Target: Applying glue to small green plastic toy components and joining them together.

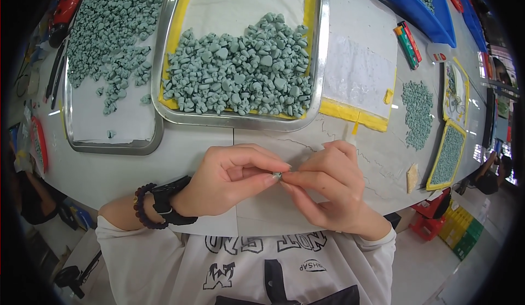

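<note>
In front of my chest, my left hand pinches a small grey-green piece between thumb and forefinger. The thumb and forefinger of my right hand close on the piece's other side, so the two hands' fingertips meet there. Much of the piece is hidden by fingers, and its exact kind does not show. Just beyond my hands stands a metal tray edged inside with yellow tape. A heap of similar grey-green pieces covers its nearer half.
Left of it, a second metal tray carries more such pieces. A taped white board, a blue bin, and red and green boxes lie to the right. Smaller pieces form a loose patch beside a yellow-edged tray.
</note>
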Action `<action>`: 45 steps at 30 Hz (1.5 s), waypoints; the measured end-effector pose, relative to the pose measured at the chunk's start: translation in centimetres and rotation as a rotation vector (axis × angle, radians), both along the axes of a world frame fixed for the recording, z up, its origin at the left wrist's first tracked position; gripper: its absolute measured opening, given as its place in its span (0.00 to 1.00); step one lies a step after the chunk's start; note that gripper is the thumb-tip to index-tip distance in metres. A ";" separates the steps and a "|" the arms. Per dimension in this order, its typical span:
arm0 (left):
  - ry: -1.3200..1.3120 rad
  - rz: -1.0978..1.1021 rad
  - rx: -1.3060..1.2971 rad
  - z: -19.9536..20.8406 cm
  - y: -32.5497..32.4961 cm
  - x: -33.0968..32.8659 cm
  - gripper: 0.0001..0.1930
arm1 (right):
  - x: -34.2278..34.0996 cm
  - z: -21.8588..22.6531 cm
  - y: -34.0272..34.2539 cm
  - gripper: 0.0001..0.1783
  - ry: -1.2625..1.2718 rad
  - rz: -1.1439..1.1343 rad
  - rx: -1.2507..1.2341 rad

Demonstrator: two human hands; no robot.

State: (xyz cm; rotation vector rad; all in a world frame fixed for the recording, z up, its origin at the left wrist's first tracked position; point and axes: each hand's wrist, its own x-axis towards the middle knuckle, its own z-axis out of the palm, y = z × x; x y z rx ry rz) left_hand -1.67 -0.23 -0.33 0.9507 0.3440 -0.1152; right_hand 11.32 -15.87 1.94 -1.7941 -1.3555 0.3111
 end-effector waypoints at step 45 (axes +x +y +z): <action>-0.088 -0.005 0.240 0.1 0.0 -0.2 0.13 | 0.5 -0.4 0.1 0.14 -0.002 0.004 -0.002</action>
